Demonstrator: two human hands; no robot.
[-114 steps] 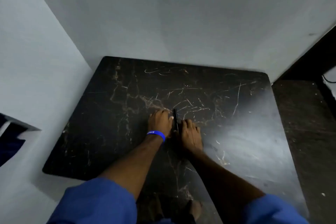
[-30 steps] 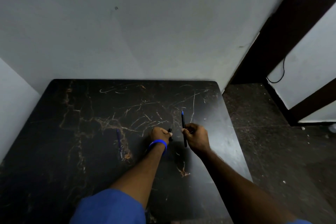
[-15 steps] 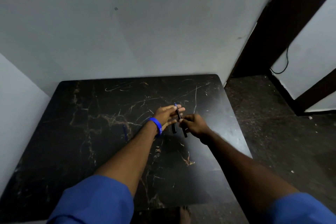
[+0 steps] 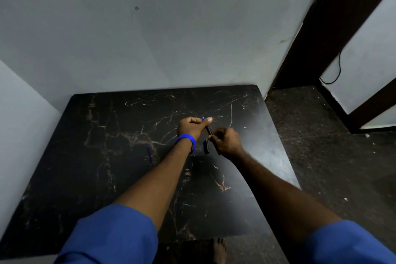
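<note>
A slim black pen (image 4: 208,129) with a blue tip points up and away over the black marble table (image 4: 102,178). My left hand (image 4: 191,127), with a blue wristband, has its fingers curled and pinches the pen's upper end under the thumb. My right hand (image 4: 228,140) grips the pen's lower part, and the pen's tail sticks out below the fist. A short black pen piece (image 4: 206,147) shows just below and between the hands; whether it lies on the table or is held I cannot tell. A thin blue refill (image 4: 149,152) lies on the table left of my left forearm.
The table stands in a corner between two pale walls (image 4: 171,38). To the right are a dark speckled floor (image 4: 332,156) and a dark door frame (image 4: 317,38) with a black cable beside it. A bare foot (image 4: 219,248) shows at the table's near edge.
My left hand's fingers, spread half a second ago, have curled, and its thumb now lies on the pen's tip end. The right hand still grips the pen.
</note>
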